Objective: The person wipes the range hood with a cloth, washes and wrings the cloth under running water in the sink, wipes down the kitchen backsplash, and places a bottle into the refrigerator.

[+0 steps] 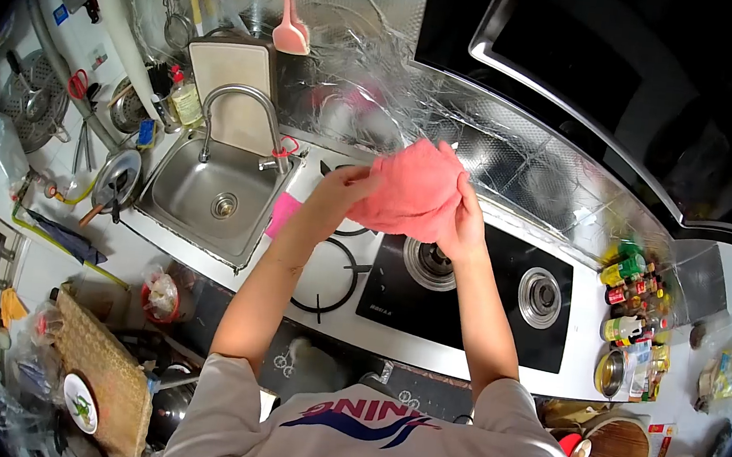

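Both of my hands hold a pink cloth (410, 189) up in front of me, over the counter and the back of the gas stove (404, 290). My left hand (345, 192) grips the cloth's left edge, fingers closed on it. At the opposite edge my right hand (468, 223) has its fingers wrapped round the fabric. The cloth is folded or bunched and hides part of the stove behind it. Below my left forearm, a black pan support (325, 275) lies on the white counter. Beside the sink, a flat bright pink piece (282, 216) is partly covered by my arm.
A steel sink (182, 200) with a curved faucet (242, 91) is on the left, a cutting board (228, 80) behind it. Pink utensils (291, 35) hang at the back. The range hood (611, 103) overhangs the right. Several bottles (631, 292) stand far right.
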Action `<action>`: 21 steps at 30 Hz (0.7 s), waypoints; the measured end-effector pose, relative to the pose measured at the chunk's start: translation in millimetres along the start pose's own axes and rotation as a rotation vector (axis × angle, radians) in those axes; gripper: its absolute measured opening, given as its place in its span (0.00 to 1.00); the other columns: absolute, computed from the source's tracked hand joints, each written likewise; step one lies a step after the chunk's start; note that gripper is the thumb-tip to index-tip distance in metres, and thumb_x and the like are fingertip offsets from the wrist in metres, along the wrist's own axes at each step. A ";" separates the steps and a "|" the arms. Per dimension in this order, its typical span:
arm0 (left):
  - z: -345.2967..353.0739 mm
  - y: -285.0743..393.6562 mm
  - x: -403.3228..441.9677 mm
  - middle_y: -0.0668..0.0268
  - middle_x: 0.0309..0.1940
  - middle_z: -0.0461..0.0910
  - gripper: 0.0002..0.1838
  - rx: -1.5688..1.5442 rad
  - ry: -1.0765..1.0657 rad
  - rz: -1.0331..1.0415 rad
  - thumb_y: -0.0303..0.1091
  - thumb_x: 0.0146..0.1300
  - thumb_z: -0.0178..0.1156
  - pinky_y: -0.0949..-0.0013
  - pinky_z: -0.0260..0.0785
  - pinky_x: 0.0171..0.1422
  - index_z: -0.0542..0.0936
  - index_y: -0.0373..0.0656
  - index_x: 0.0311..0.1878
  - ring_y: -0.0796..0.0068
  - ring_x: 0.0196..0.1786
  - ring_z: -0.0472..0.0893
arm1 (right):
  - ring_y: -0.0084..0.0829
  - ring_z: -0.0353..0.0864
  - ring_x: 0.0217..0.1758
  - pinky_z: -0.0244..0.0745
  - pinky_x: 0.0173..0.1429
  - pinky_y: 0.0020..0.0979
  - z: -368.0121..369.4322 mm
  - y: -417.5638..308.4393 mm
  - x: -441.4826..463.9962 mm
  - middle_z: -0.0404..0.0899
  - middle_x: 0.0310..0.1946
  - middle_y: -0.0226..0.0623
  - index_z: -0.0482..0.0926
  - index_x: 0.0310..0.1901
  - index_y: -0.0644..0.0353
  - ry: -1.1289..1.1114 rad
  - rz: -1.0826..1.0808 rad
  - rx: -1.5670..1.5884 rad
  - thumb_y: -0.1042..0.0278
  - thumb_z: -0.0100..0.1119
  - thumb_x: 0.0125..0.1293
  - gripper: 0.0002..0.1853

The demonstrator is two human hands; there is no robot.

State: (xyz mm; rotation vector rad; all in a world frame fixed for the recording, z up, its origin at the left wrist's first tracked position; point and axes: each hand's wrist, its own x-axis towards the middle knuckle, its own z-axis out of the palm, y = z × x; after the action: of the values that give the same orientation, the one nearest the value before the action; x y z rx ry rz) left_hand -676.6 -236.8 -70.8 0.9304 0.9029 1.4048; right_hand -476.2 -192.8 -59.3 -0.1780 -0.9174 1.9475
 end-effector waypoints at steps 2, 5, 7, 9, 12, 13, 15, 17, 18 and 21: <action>-18.4 -6.2 4.2 0.68 0.42 0.78 0.18 0.206 -0.146 -0.150 0.38 0.65 0.59 0.75 0.68 0.51 0.77 0.32 0.49 0.82 0.44 0.75 | 0.37 0.57 0.72 0.50 0.74 0.40 3.3 8.7 4.6 0.57 0.70 0.38 0.54 0.70 0.57 0.031 0.014 -0.008 0.54 0.43 0.72 0.29; -44.2 -8.7 -0.2 0.71 0.40 0.78 0.17 0.080 -0.092 -0.018 0.38 0.67 0.56 0.77 0.67 0.49 0.77 0.33 0.50 0.84 0.42 0.74 | 0.36 0.62 0.69 0.55 0.72 0.39 -1.1 36.8 24.1 0.63 0.66 0.38 0.60 0.67 0.59 0.129 0.031 -0.045 0.57 0.45 0.71 0.26; -72.7 1.2 -5.8 0.74 0.37 0.76 0.15 0.077 0.011 0.049 0.37 0.69 0.54 0.78 0.66 0.49 0.77 0.35 0.49 0.85 0.40 0.73 | 0.32 0.72 0.60 0.66 0.65 0.36 -1.9 68.1 43.2 0.74 0.56 0.38 0.68 0.60 0.61 0.314 0.037 -0.100 0.62 0.47 0.71 0.20; -128.8 -3.1 -0.1 0.73 0.36 0.75 0.14 0.325 0.050 0.098 0.36 0.69 0.54 0.78 0.65 0.47 0.76 0.35 0.48 0.85 0.39 0.71 | 0.31 0.75 0.57 0.70 0.62 0.34 -10.6 114.4 61.1 0.76 0.53 0.37 0.70 0.58 0.61 0.341 0.071 -0.170 0.64 0.47 0.70 0.18; -216.0 7.4 1.9 0.63 0.34 0.77 0.11 0.731 0.195 0.145 0.34 0.67 0.54 0.71 0.68 0.45 0.76 0.36 0.45 0.76 0.38 0.76 | 0.26 0.81 0.44 0.77 0.50 0.28 -13.0 205.0 97.4 0.80 0.44 0.33 0.75 0.51 0.60 0.459 0.142 -0.316 0.74 0.49 0.66 0.13; -252.4 3.3 5.6 0.58 0.35 0.78 0.11 0.875 0.214 0.312 0.33 0.66 0.53 0.67 0.69 0.46 0.76 0.36 0.45 0.66 0.40 0.77 | 0.25 0.80 0.43 0.76 0.50 0.27 -6.1 237.3 108.7 0.80 0.43 0.33 0.75 0.50 0.61 0.475 0.138 -0.323 0.76 0.49 0.64 0.13; -314.9 4.0 6.5 0.49 0.40 0.78 0.10 1.057 0.259 0.399 0.29 0.64 0.52 0.57 0.69 0.49 0.76 0.37 0.46 0.46 0.46 0.76 | 0.25 0.79 0.42 0.73 0.49 0.24 5.5 293.1 136.4 0.80 0.40 0.31 0.76 0.48 0.62 0.478 0.190 -0.474 0.82 0.48 0.59 0.15; -361.2 5.8 0.0 0.49 0.38 0.78 0.10 1.084 0.236 0.363 0.29 0.63 0.51 0.54 0.69 0.47 0.76 0.38 0.46 0.45 0.44 0.77 | 0.22 0.77 0.40 0.71 0.46 0.23 13.5 344.0 158.6 0.80 0.39 0.31 0.76 0.46 0.64 0.415 0.121 -0.601 0.85 0.46 0.56 0.16; -379.5 7.3 7.5 0.49 0.36 0.78 0.10 1.101 0.209 0.390 0.29 0.63 0.50 0.52 0.68 0.45 0.76 0.40 0.46 0.44 0.41 0.77 | 0.21 0.76 0.39 0.70 0.44 0.22 6.6 363.9 171.6 0.80 0.39 0.31 0.76 0.45 0.64 0.361 0.067 -0.689 0.85 0.46 0.56 0.16; -419.3 -9.3 11.7 0.48 0.36 0.79 0.11 1.122 0.190 0.314 0.27 0.62 0.50 0.51 0.68 0.43 0.76 0.40 0.46 0.44 0.39 0.77 | 0.24 0.79 0.40 0.73 0.45 0.26 8.1 392.3 190.0 0.81 0.37 0.36 0.76 0.45 0.65 0.418 0.095 -0.960 0.82 0.44 0.57 0.15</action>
State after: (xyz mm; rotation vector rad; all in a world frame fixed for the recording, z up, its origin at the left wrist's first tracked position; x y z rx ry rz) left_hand -1060.0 -226.6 -241.0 1.8404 1.8167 1.1968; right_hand -856.2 -152.2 -269.1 -1.1433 -1.4864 1.3151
